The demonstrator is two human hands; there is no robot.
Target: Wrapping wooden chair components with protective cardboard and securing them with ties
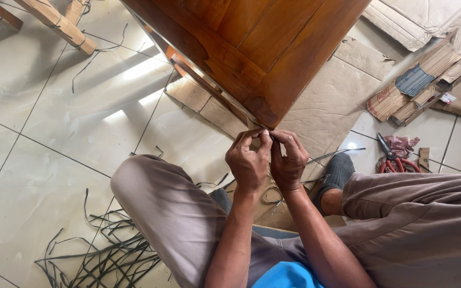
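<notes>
1. My left hand (248, 162) and right hand (288, 160) meet knuckle to knuckle right at the near corner of the wooden panel (257, 48), fingertips pressed together in a pinch.
2. The fingers (264, 137) of both hands close on a thin strip end at that corner; it is too small and covered for me to tell its material.
3. A slim strand (333, 154) runs out to the right of my right hand, long axis nearly level, over the cardboard (329, 101). I cannot tell whether it joins what I pinch.
4. The panel's corner lies just beyond my fingertips, touching them; its edges run away from me up-left and up-right.
5. Both hands are equally near the corner; the right one sits on the strand's side.
6. Red-handled scissors (393, 159) lie on the tiled floor (38, 133) well to the right of my right hand, past my socked foot (337, 172).
7. Loose dark strips (102, 250) lie scattered on the floor well to the left, beyond my left knee (150, 186).
</notes>
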